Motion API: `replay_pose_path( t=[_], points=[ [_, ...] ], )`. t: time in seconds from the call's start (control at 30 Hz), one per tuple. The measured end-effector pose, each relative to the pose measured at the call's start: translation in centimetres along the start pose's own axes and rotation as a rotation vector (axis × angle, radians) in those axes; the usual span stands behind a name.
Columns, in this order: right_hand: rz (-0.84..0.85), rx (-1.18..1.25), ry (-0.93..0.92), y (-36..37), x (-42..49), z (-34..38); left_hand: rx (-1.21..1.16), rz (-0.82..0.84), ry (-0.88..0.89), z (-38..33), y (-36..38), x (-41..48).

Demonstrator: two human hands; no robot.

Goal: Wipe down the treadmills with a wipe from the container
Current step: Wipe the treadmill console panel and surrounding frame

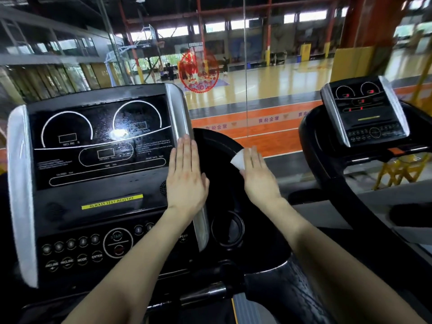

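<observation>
Daylit sports hall behind glass, dark foreground, wide-angle bending
Light is admitted through the high windows (pixel 311 15) at the back of the hall and is mirrored on the glossy court floor (pixel 268 83). The near treadmill console (pixel 100 174) is left dark, though a white glare patch (pixel 119 134) is thrown on its display and speckled streaks are shown up around it. A bright sheen is carried by the silver side trim (pixel 21 183). Straight lines are bowed toward the frame edges, the second console (pixel 364 113) and the far hall are rendered soft, and the lower corners are smeared by blur.
</observation>
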State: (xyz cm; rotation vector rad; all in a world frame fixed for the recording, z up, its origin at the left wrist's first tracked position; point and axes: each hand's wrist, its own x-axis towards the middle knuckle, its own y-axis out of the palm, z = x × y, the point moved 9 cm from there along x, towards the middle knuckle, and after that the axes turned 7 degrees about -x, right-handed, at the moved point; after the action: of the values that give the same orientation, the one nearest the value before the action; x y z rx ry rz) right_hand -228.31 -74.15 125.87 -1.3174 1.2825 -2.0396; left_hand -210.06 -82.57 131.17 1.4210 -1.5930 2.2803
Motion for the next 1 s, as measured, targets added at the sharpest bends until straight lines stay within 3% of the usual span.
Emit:
replay_pose_path(
  t=[0.3,0.57,0.67,0.83,1.0],
  points=[
    [0.002,-0.161,-0.314,0.0,9.0,5.7,-0.090,-0.022,-0.011,-0.1,0.0,-0.4],
    [-0.073,-0.094,-0.151,0.2,-0.6,0.3,-0.153,-0.065,-0.006,-0.3,0.3,-0.7],
    [-0.085,-0.122,-0.150,0.4,2.7,2.0,-0.190,-0.065,-0.029,-0.3,0.6,-0.7],
    [-0.032,-0.121,-0.302,0.2,10.3,9.8,-0.155,-0.055,-0.020,-0.2,0.6,-0.8],
    [-0.081,-0.059,-0.254,0.0,7.3,6.6,-0.101,-0.037,-0.022,-0.2,0.5,-0.9]
  ],
)
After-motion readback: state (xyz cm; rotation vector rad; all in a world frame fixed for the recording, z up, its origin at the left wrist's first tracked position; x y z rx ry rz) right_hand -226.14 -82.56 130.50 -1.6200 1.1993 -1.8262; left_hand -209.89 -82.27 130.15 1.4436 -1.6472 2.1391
